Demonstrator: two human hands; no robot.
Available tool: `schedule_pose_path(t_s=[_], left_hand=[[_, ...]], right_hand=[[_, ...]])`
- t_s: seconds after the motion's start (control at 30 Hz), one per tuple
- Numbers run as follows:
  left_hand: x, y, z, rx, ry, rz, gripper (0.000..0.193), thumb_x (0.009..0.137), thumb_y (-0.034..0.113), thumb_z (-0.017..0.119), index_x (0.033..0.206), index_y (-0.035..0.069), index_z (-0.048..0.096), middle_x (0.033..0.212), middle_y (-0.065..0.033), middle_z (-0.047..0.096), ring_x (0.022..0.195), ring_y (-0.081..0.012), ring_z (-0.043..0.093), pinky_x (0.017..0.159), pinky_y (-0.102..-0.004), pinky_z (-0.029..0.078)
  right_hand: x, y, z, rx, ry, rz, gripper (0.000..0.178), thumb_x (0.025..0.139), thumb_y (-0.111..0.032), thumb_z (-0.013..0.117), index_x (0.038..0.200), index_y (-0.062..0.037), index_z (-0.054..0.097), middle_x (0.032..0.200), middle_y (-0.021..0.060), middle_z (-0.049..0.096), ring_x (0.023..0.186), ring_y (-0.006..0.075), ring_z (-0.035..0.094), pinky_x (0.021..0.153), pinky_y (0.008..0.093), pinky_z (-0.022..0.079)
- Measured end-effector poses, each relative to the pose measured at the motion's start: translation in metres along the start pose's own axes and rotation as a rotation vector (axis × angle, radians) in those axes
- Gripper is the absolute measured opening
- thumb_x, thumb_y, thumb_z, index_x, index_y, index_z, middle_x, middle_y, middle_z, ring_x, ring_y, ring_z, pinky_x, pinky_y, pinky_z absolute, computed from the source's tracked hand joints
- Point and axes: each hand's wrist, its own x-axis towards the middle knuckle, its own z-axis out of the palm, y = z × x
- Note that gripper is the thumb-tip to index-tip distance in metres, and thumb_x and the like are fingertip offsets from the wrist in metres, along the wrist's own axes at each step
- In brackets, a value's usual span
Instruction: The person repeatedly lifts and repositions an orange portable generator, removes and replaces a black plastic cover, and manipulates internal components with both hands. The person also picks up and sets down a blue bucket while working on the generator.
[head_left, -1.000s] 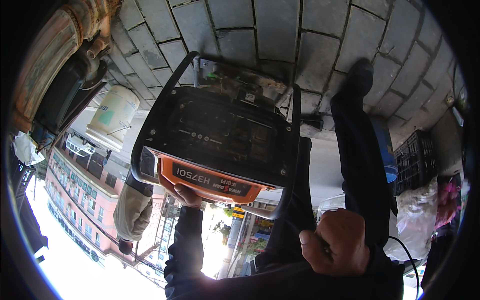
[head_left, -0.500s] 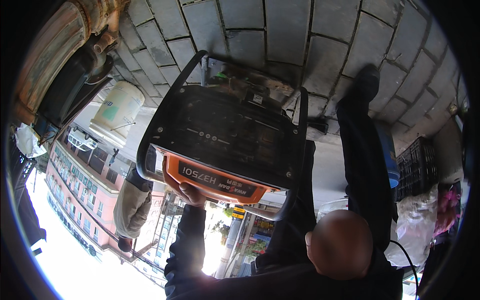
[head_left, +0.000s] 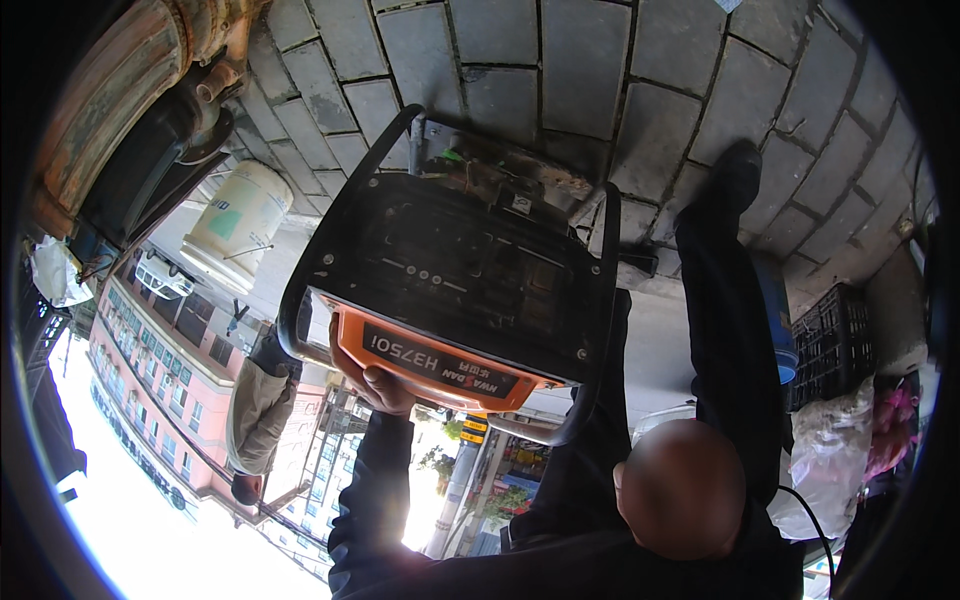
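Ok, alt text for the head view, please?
The left hand grips the orange edge of a black-framed orange and black generator above grey paving stones; a white plastic bucket is to its left. The right hand is blurred.

Machine (head_left: 450, 285): black body and black tube frame, with an orange front panel. Pavement (head_left: 590, 60): grey stone blocks in a grid of dark joints. Bucket (head_left: 238, 222): cream-white with a green mark. Sleeve (head_left: 372, 490): dark navy. Crate (head_left: 832, 340): black lattice.
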Motion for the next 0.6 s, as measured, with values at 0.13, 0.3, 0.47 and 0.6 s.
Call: schedule_pose_path(t_s=[0.13,0.3,0.47,0.6], left_hand=[[-0.001,0.000,-0.002,0.021,-0.026,0.001,0.097,0.098,0.077,0.034,0.156,0.000,0.029,0.149,-0.0217,0.045,0.129,-0.0323,0.055,0.102,-0.0438,0.052],[0.002,0.006,0.003,-0.012,-0.004,-0.011,0.098,0.097,0.079,0.034,0.156,0.000,0.028,0.150,-0.0212,0.043,0.130,-0.0320,0.055,0.103,-0.0436,0.052],[0.005,0.010,0.004,0.013,0.007,0.001,0.098,0.097,0.079,0.035,0.156,0.000,0.028,0.150,-0.0215,0.043,0.131,-0.0320,0.054,0.104,-0.0435,0.052],[0.005,0.010,0.003,0.060,0.012,0.034,0.098,0.097,0.078,0.035,0.156,0.000,0.029,0.150,-0.0217,0.043,0.132,-0.0322,0.053,0.104,-0.0438,0.051]], right_hand=[[-0.003,-0.001,0.005,-0.058,0.012,-0.006,0.041,0.084,-0.013,0.076,0.059,-0.0080,0.045,0.049,0.0050,0.040,0.038,0.0154,0.036,0.038,0.0336,0.028],[-0.004,-0.004,0.007,-0.095,0.004,0.007,0.040,0.085,-0.014,0.076,0.059,-0.0077,0.046,0.049,0.0055,0.041,0.038,0.0160,0.036,0.038,0.0345,0.028],[-0.001,-0.006,0.005,-0.084,0.026,0.008,0.041,0.085,-0.014,0.078,0.059,-0.0078,0.046,0.049,0.0058,0.042,0.038,0.0163,0.038,0.037,0.0341,0.028],[-0.002,-0.006,0.005,-0.075,0.043,0.006,0.041,0.084,-0.013,0.078,0.059,-0.0081,0.046,0.049,0.0059,0.042,0.037,0.0165,0.039,0.037,0.0338,0.028]])
